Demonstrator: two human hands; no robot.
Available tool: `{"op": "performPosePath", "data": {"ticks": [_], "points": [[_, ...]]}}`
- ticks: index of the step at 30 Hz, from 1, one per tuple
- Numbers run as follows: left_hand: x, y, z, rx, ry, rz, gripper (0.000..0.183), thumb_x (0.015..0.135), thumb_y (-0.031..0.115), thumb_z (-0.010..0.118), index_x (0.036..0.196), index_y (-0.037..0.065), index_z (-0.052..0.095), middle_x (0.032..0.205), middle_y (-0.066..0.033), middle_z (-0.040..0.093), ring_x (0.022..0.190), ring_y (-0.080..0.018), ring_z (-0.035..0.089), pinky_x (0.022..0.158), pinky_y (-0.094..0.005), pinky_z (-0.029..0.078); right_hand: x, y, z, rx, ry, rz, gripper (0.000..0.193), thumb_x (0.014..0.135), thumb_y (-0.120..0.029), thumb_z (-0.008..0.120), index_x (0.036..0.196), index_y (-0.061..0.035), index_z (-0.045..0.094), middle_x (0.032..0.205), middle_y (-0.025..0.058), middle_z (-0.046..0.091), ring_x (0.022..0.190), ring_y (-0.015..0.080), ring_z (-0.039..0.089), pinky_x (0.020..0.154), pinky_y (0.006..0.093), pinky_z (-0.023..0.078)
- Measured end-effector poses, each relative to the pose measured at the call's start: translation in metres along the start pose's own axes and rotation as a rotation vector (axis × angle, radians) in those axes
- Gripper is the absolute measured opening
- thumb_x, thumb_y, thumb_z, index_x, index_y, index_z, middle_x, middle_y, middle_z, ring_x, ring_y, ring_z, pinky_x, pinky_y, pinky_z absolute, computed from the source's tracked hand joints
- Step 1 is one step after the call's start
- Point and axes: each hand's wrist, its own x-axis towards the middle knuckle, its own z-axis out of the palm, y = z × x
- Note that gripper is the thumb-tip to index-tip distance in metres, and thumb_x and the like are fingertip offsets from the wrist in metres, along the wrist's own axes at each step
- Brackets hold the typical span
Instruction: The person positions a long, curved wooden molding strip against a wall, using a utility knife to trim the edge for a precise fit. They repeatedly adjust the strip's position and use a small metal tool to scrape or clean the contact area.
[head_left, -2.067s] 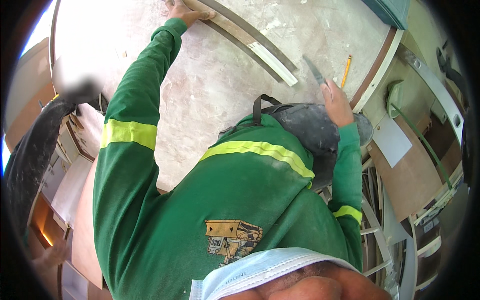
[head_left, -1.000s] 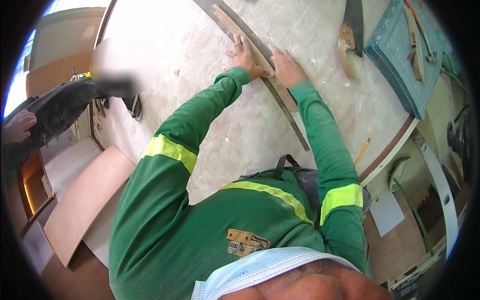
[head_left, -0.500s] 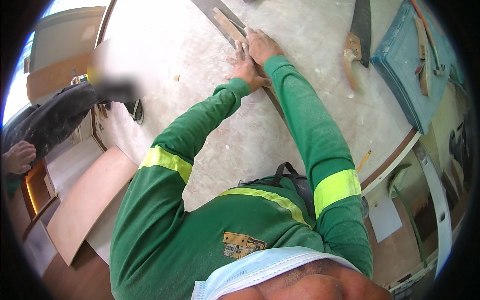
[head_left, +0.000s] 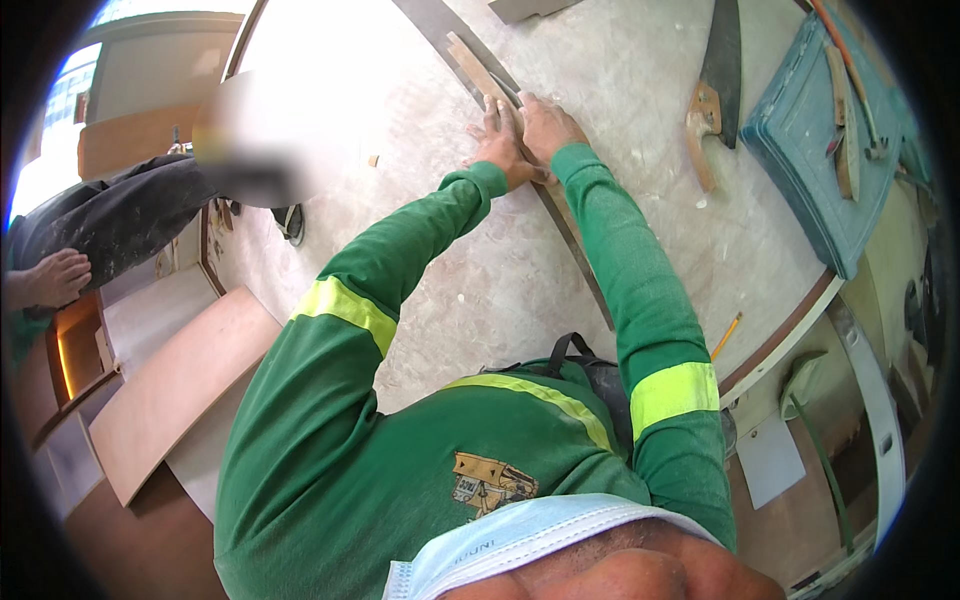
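A narrow wooden strip (head_left: 473, 63) lies along a long dark flat strip (head_left: 428, 22), which runs slantwise over the pale, dusty work surface (head_left: 455, 275). My left hand (head_left: 503, 148) rests on the wooden strip, fingers stretched and spread, its thumb reaching across toward the right. Close against it on the right, my right hand (head_left: 553, 130) has its fingers bent down over the wooden strip's edge; its thumb is hidden. Below my hands the dark strip continues toward me, partly covered by my right forearm.
At the right lie a handsaw (head_left: 707, 115) and a blue case (head_left: 800, 150) with a wooden-handled tool (head_left: 846, 130) on top. A pencil (head_left: 727, 335) is near the right edge. Another person's hand (head_left: 60, 277) and dark trousers (head_left: 120, 215) show at left, above a leaning panel (head_left: 185, 385).
The view has shifted a little, so most things sit slightly lower and further right. My hands stay together on the strip. The other person's hand at left has lifted slightly and its fingers have spread.
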Motion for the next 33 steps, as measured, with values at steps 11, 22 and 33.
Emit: {"op": "performPosePath", "data": {"ticks": [11,22,33], "points": [[0.001,-0.002,0.004,-0.009,-0.001,-0.11,0.154,0.06,0.038,0.1,0.169,0.008,-0.005,0.176,-0.0127,-0.014,0.154,-0.0637,0.005,0.113,-0.0812,0.03,-0.066,0.022,0.0,0.003,0.041,-0.037,0.042,0.108,-0.022,0.047,0.144,-0.003,0.055,0.139,0.0246,0.063,0.128,0.0431,0.06,0.108,0.051,0.05],[0.011,-0.02,0.026,0.014,0.09,0.068,0.166,0.05,0.061,0.1,0.164,-0.009,0.003,0.172,-0.0346,-0.003,0.161,-0.0474,0.009,0.131,-0.0546,0.015,-0.157,0.062,0.007,-0.004,0.062,0.036,0.037,0.109,-0.023,0.046,0.141,-0.0047,0.055,0.134,0.0228,0.065,0.122,0.0446,0.062,0.103,0.0523,0.051],[0.001,0.001,0.006,0.051,-0.022,-0.076,0.167,0.053,0.06,0.1,0.167,0.001,-0.006,0.174,-0.0268,-0.01,0.157,-0.0582,-0.005,0.131,-0.0579,0.017,-0.253,0.084,0.003,-0.018,0.091,0.031,0.036,0.108,-0.022,0.049,0.14,-0.0057,0.054,0.129,0.0251,0.065,0.116,0.0474,0.063,0.095,0.0559,0.052]]}}
